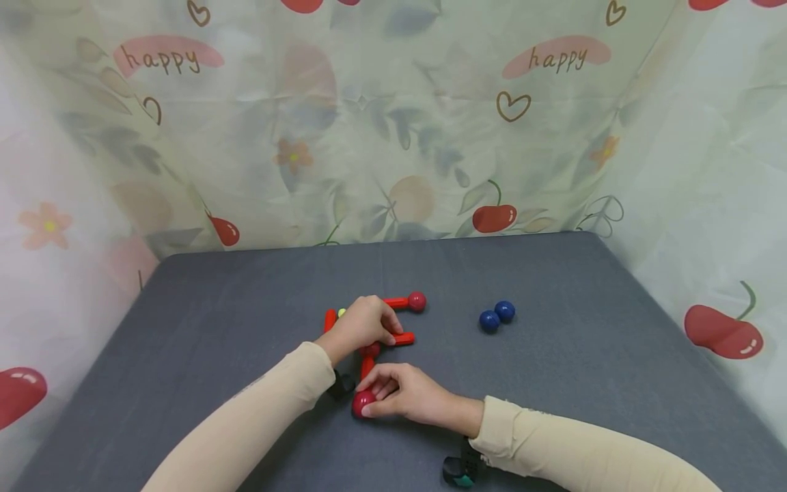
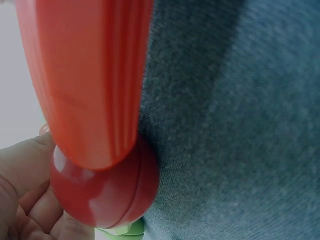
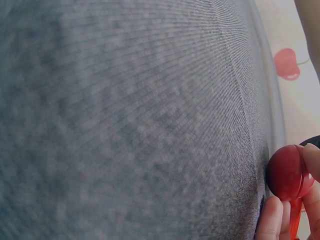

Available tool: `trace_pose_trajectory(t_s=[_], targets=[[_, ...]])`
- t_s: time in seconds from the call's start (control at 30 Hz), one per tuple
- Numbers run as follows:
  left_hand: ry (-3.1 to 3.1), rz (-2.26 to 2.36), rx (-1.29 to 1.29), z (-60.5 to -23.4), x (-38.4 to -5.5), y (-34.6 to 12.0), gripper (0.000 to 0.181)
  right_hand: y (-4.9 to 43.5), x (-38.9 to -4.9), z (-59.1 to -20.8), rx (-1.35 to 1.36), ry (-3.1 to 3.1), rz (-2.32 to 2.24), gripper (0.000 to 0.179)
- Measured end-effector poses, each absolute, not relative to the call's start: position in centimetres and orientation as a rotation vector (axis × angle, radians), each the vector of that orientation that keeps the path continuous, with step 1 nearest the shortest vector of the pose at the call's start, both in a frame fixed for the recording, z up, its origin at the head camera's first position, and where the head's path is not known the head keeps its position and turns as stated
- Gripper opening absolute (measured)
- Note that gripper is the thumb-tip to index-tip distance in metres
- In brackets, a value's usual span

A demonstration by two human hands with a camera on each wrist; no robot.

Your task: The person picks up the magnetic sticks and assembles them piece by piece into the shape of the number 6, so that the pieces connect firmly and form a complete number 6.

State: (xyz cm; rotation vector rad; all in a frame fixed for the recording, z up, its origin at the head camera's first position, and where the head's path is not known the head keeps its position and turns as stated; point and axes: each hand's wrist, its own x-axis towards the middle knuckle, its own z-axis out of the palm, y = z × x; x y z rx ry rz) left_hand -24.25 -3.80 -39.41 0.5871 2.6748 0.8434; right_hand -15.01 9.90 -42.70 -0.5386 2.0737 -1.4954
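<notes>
A person's right hand (image 1: 413,393) grips the near red ball (image 1: 363,404), thumb on one side and fingers on the other, on the dark grey cloth (image 1: 565,369) close to the person. From that ball the near red stick (image 1: 367,367) runs away from the person to the middle red ball (image 1: 371,349), which sits partly under the left hand (image 1: 367,320). The left wrist view shows the end of a stick meeting a ball, with curled fingers behind it. The left hand pinches the short red stick (image 1: 404,338), whose free end points right; its inner end is hidden, so whether it meets the middle ball is hard to tell.

Just beyond the left hand, the far red stick (image 1: 395,303) reaches right to the far red ball (image 1: 417,302). On the hand's left side, the left red stick (image 1: 330,320) stands out past the wrist, with a small yellow-green piece (image 1: 341,312) just beside it. Well apart to the right, two blue balls (image 1: 496,316) lie side by side on the cloth.

Both arms wear cream sleeves (image 1: 572,441), and a dark device (image 1: 458,471) hangs under the right wrist. Behind the table rises a pale curtain (image 1: 363,68) printed with cherries, leaves, hearts and the word "happy".
</notes>
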Motion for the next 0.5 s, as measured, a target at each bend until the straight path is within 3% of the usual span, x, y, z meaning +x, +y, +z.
trace_pose_trajectory(t_s=[0.5], targets=[[2.609,1.063,0.512,-38.62,-24.09,-4.69,0.016,9.89,-14.97,-42.67,-0.520,2.059,-1.506,0.023]])
